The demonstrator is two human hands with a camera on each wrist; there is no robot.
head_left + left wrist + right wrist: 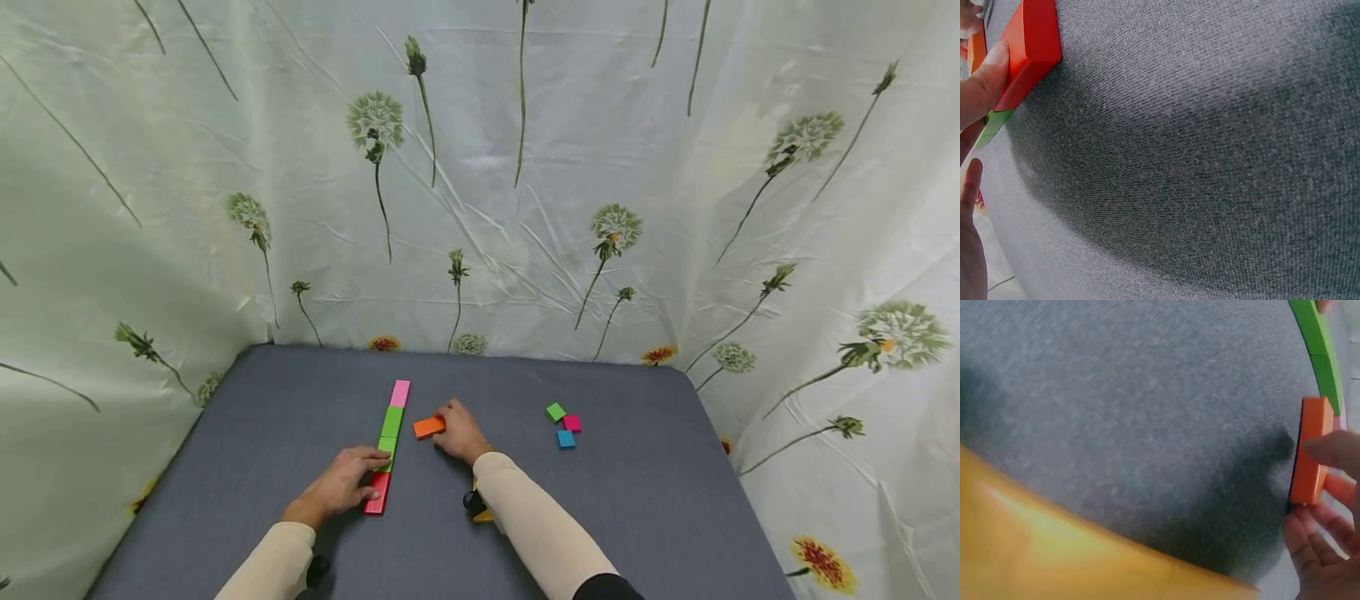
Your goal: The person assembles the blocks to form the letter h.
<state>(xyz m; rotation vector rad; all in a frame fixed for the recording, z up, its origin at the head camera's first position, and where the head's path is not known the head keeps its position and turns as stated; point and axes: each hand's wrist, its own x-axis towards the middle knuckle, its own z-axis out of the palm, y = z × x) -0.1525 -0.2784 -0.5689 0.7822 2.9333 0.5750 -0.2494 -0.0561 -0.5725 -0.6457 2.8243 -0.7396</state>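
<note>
A straight row of blocks lies on the table: a red block (377, 493) nearest, two green blocks (392, 422) beyond it, and a pink block (401, 393) at the far end. My left hand (343, 481) touches this row, its thumb against the red block (1038, 37) and its fingers reaching over the nearer green one. To the right of the row, my right hand (461, 432) pinches an orange block (428, 427) between thumb and fingers. In the right wrist view the orange block (1311, 450) appears close to the table, apart from the green blocks.
Small green (555, 412), crimson (572, 423) and blue (566, 440) blocks lie together on the right. A yellow piece (482, 517) sits partly hidden beneath the right forearm. Behind the grey table (637, 500) hangs a flower-patterned curtain (495, 225).
</note>
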